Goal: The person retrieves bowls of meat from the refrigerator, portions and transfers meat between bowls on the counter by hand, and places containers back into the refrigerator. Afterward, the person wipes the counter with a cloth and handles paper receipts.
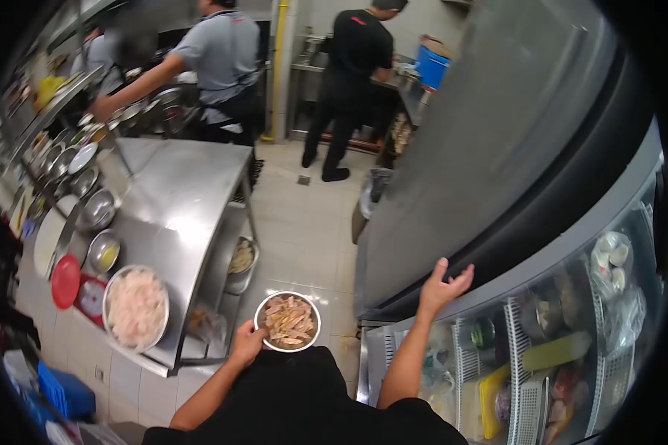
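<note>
My left hand grips the rim of a round white-edged bowl at its left side, close to my body. Cooked-looking brown strips, perhaps sliced meat, fill the bowl. My right hand is empty, its thumb and fingers spread, at the dark edge of the grey refrigerator door. Whether the fingers touch that door, I cannot tell. Below and to the right of this hand, the refrigerator's interior shows white wire shelves with a yellow container, a green-lidded jar and plastic-wrapped food.
At left stands a steel table bearing a large bowl of pale pink raw meat, metal bowls and a red lid. People in grey and black work farther back. A bin stands beside the door.
</note>
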Available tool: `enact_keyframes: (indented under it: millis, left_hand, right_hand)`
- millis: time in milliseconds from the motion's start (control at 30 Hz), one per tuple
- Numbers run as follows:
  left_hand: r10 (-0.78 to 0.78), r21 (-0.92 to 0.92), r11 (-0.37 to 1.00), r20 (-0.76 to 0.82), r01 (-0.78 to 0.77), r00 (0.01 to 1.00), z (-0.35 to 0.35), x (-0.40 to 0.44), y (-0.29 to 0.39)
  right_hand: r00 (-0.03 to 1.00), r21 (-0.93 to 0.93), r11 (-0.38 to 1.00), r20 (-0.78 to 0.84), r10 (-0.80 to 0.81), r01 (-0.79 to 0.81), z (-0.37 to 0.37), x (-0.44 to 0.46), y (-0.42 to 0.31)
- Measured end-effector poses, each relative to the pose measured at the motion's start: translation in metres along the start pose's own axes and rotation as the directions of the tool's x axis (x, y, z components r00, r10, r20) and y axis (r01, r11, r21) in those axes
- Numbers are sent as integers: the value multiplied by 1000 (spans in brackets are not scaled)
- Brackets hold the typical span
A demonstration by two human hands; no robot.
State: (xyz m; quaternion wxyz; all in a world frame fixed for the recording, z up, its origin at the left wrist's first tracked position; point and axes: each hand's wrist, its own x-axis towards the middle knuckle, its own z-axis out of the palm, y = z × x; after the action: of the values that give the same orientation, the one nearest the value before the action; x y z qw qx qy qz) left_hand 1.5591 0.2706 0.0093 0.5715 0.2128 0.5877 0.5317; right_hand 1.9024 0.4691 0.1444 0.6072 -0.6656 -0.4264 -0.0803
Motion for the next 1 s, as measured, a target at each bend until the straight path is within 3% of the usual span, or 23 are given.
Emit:
enact_keyframes:
  millis: [300, 500, 567, 633, 700, 767, 833, 1000]
  left_hand:
    - [-51, 55, 997, 114, 45, 992, 48, 88, 13]
    - [-111, 58, 993, 243, 100, 964, 80, 184, 34]
    - [-54, 2, 998, 245, 55, 968, 85, 223, 49]
    - [61, 70, 994, 224, -79, 973, 85, 268, 63]
    - [129, 23, 990, 201, -136, 971, 97, 297, 96]
    - [222, -39, 975, 212, -219, 952, 93, 351, 104]
    - [290, -70, 957, 216, -281, 932, 109, 372, 136]
    - [312, -130, 948, 177, -292, 934, 136, 403, 200]
  right_hand:
    - [999, 8, 999, 12, -31, 31, 43, 14, 3]
    - [995, 54, 995, -28, 91, -90, 66, 11, 1]
    - [985, 75, 985, -71, 158, -153, 70, 2, -7]
    - [982, 10, 982, -35, 188, -188, 76, -9, -22]
    - [991, -28, 992, -66, 121, -123, 85, -25, -37]
    - [990, -2, 990, 6, 143, -143, 96, -41, -51]
    - [1000, -49, 999, 16, 7, -6, 113, -56, -64]
    - [974, 31, 983, 134, -184, 182, 156, -82, -101]
